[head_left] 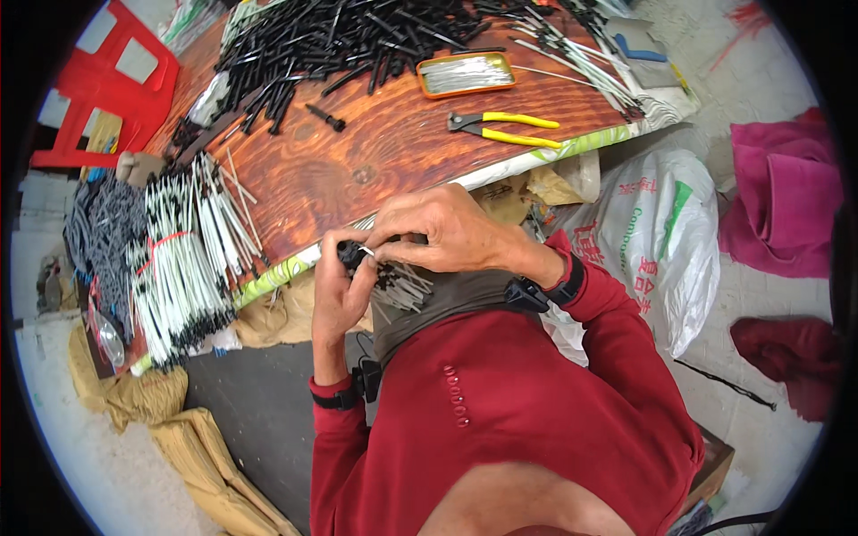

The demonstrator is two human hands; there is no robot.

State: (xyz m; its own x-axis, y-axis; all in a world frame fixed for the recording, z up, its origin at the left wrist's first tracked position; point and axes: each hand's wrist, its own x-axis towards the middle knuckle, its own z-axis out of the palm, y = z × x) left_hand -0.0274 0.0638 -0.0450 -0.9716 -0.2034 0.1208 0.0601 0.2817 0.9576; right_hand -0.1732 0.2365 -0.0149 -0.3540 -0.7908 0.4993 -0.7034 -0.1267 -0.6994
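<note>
My left hand [338,295] is closed around a small black piece [351,254] at the table's near edge. Over it, the fingers of my right hand [447,230] pinch a thin white strip that reaches the black piece; the fingers partly hide the spot where they meet. Just below my hands, a bunch of white sticks [402,290] lies on my lap, its upper end hidden by my fingers.
On the wooden table [357,170] are a heap of black rods [357,45], an orange-rimmed tray [469,92] of silvery pins and yellow-handled pliers [514,128]. Banded white rods [179,268] sit left. A red stool [121,85] and plastic bag [661,241] flank the table.
</note>
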